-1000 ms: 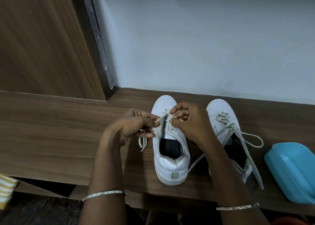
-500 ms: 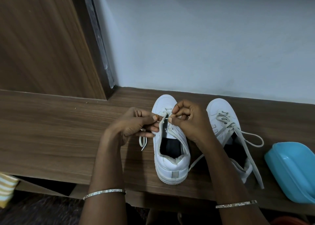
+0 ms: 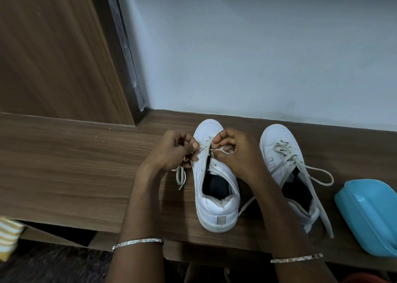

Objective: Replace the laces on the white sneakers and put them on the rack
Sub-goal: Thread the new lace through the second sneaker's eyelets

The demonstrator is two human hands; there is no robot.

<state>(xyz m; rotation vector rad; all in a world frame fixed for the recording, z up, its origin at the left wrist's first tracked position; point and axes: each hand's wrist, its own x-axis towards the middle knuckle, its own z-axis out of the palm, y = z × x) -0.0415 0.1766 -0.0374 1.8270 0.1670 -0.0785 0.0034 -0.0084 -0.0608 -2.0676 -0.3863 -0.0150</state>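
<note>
Both hands pinch the lace (image 3: 217, 150) at the lowest eyelets of the left sneaker (image 3: 214, 179): the left hand (image 3: 171, 151) closes thumb and fingers on one strand, the right hand (image 3: 234, 151) on the other, likely to feed it evenly near the toe. That sneaker sits heel toward the person on the wooden shelf (image 3: 75, 164), keeping the eyelets within reach. The right sneaker (image 3: 279, 154) stands just beside, loosely laced, its ends trailing; a blue container (image 3: 369, 216) lies farther right.

Wooden shelf (image 3: 64, 164), two white sneakers (image 3: 217, 197), blue tub (image 3: 369, 216)
</note>
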